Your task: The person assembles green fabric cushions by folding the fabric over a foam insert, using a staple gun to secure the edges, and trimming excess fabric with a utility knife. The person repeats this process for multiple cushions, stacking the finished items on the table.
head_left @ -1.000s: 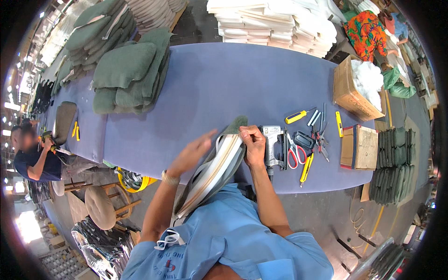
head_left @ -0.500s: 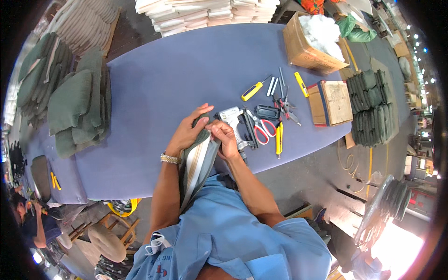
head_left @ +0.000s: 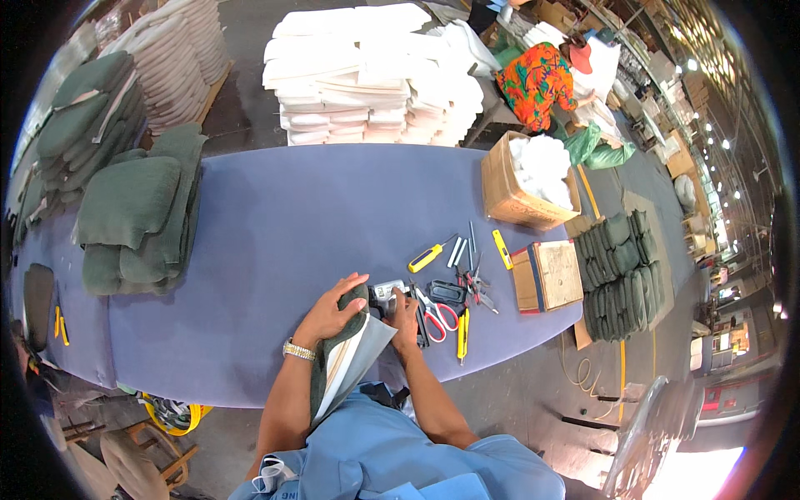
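Observation:
My left hand (head_left: 333, 312) is closed on the upper end of a dark green upholstered cushion (head_left: 332, 342), which stands on its edge against my body. Its inner side shows white, beige and grey layers. Just right of it, my right hand (head_left: 405, 320) is wrapped round a silver and black staple gun (head_left: 387, 292) lying on the table. The palm hides part of the tool. Beside that hand are scissors (head_left: 438, 320) with red and white handles, a black tray (head_left: 447, 292) and a yellow utility knife (head_left: 463, 335).
The blue-covered table (head_left: 333, 208) also bears a yellow screwdriver (head_left: 425, 258), pliers (head_left: 477, 292), a carton of white stuffing (head_left: 527, 187) and a smaller box (head_left: 547, 277). Green cushions (head_left: 133, 212) are stacked at left. Beyond the far edge are white pads (head_left: 358, 83) and a person in orange (head_left: 535, 83).
My right hand has left the cushion's edge and taken hold of the staple gun. My left hand keeps the cushion. The view has tilted up, showing more beyond the table.

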Demonstrator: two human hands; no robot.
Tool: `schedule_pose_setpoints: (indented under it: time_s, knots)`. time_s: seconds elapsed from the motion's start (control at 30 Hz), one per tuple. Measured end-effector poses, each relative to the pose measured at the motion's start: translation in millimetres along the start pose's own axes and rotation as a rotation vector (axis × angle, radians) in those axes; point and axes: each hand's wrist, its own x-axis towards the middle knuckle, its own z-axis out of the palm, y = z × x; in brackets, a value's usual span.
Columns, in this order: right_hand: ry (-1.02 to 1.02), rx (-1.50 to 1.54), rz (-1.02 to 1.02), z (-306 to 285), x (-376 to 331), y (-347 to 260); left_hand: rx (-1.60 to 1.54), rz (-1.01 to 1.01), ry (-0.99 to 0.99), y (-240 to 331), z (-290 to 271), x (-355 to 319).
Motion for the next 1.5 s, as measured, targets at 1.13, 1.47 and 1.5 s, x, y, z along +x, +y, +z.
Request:
schedule_pose_setpoints:
  time_s: [1.13,1.47,1.5]
  knots:
    - [-0.346,0.26,-0.43,-147.7,-40.3,-121.1,-0.117,-0.066,-0.143,-7.9,-11.1,-14.3]
    - [-0.417,0.176,-0.445,-152.9,-24.4,-140.9,-0.085,-0.097,-0.177,-20.1,-8.3,-10.2]
    - [-0.414,0.168,-0.437,-152.4,-24.4,-142.4,-0.073,-0.109,-0.177,-20.3,-8.5,-9.9]
